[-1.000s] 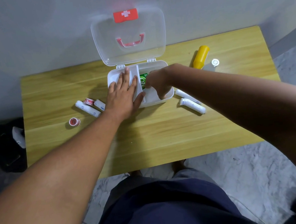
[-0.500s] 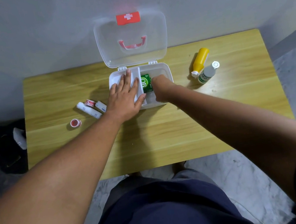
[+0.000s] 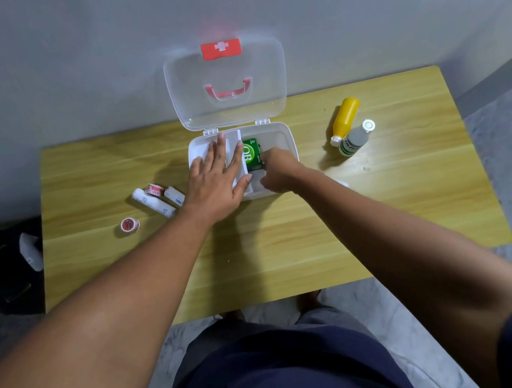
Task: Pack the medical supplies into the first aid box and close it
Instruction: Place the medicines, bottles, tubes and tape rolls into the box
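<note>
Head view is showing a person leaning over the near edge of a wooden table (image 3: 286, 238); the box (image 3: 287, 136) is sitting at the middle of the far edge, its clear lid (image 3: 230, 109) standing open and up against the wall, the red latch (image 3: 221, 49) at the top.

The left hand (image 3: 217, 179) is lying flat, fingers straight and spread wide, pressing on a white pack (image 3: 232, 140) in the left part of the box; the wrist is crossing the box's near left corner.

The right hand (image 3: 279, 171) is reaching into the right part, knuckles up and fingers curling down; it is touching the near right corner of a green packet (image 3: 253, 155), which is lying in the box just beside the white pack; whether the fingers are gripping anything I cannot tell, since the hand is hiding them.

Toward the left edge two white rolls (image 3: 153, 202) and a tape (image 3: 154, 189) are lying close together just beside the left wrist; a second tape (image 3: 130, 225) is sitting apart, nearer the left edge.

Toward the far right corner a yellow bottle (image 3: 344, 120) and a grey bottle (image 3: 355, 140) are lying side by side, touching or nearly so, well apart from the box.
</note>
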